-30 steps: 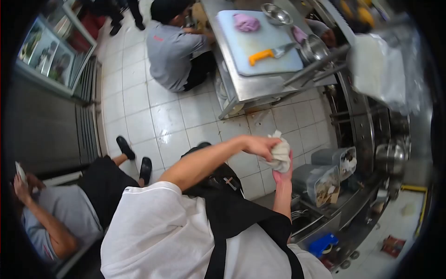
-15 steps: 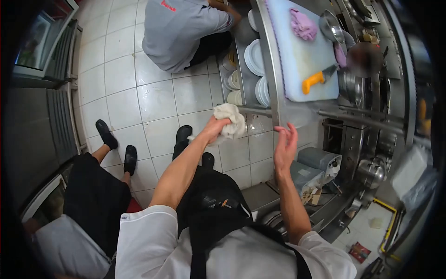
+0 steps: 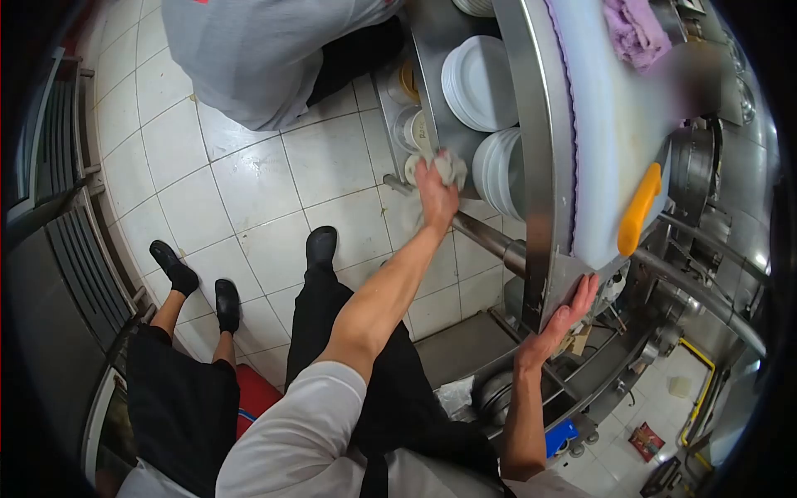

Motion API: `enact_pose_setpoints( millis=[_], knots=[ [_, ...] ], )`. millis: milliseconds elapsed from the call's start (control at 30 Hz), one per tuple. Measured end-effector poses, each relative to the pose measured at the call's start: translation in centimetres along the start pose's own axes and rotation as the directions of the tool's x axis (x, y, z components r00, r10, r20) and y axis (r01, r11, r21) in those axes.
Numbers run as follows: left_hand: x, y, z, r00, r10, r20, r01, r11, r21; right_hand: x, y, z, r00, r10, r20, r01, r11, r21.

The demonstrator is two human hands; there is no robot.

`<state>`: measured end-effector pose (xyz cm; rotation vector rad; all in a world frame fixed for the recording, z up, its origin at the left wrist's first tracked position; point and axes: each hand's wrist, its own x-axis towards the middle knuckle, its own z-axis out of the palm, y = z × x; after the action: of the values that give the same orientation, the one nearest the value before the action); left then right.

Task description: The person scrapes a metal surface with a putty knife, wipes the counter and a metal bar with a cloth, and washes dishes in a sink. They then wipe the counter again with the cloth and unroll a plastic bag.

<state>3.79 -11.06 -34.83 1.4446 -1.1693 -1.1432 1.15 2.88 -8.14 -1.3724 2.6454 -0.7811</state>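
Observation:
My left hand (image 3: 437,197) is closed on a whitish cloth (image 3: 451,169), low beside the shelf under the steel table (image 3: 538,100). The cloth is close to the shelf's front corner, next to white containers (image 3: 415,131) and stacked white plates (image 3: 503,173). My right hand (image 3: 558,325) rests on the table's near corner, fingers stretched out, holding nothing. Above it on the table lies a white cutting board (image 3: 602,174) with an orange knife handle (image 3: 639,209) and a purple cloth (image 3: 637,35).
A person in a grey shirt (image 3: 249,58) is low at the upper left, by the shelf. Another person's legs and black shoes (image 3: 173,266) are at the left. A metal bar (image 3: 490,242) runs below the shelf. More plates (image 3: 477,81) stand farther in.
My left hand has moved up and right with the cloth, in to the shelf. My right hand has come down onto the table corner. The view has moved closer to the table.

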Motion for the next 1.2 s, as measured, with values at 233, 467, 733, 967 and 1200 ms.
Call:
enact_pose_setpoints(
  millis=[233, 467, 733, 967, 1200],
  knots=[
    [17.0, -1.4, 1.0, 0.985, -0.168, 0.027, 0.166, 0.914, -0.37, 0.1, 0.0, 0.5, 0.998, 0.022, -0.06, -0.019, 0.999, 0.047],
    [-3.5, -5.0, -1.0, 0.985, -0.101, 0.142, 0.139, 0.945, -0.296, 0.1, -0.2, 1.0, 0.994, 0.025, -0.104, -0.014, 0.995, 0.099],
    [9.7, -4.1, -0.1, 0.996, 0.038, 0.076, -0.014, 0.955, -0.298, -0.4, 1.3, 1.1, 0.993, -0.038, -0.115, 0.049, 0.994, 0.1],
    [-2.2, -4.3, -2.4, 0.975, -0.072, 0.208, 0.11, 0.978, -0.177, -0.4, 1.0, 1.4, 0.99, -0.055, -0.131, 0.072, 0.989, 0.128],
    [-3.2, -0.8, -10.6, 0.61, -0.404, 0.681, 0.087, 0.889, 0.45, -0.5, 2.5, -3.7, 0.973, -0.151, 0.174, 0.108, 0.966, 0.236]
  ],
)
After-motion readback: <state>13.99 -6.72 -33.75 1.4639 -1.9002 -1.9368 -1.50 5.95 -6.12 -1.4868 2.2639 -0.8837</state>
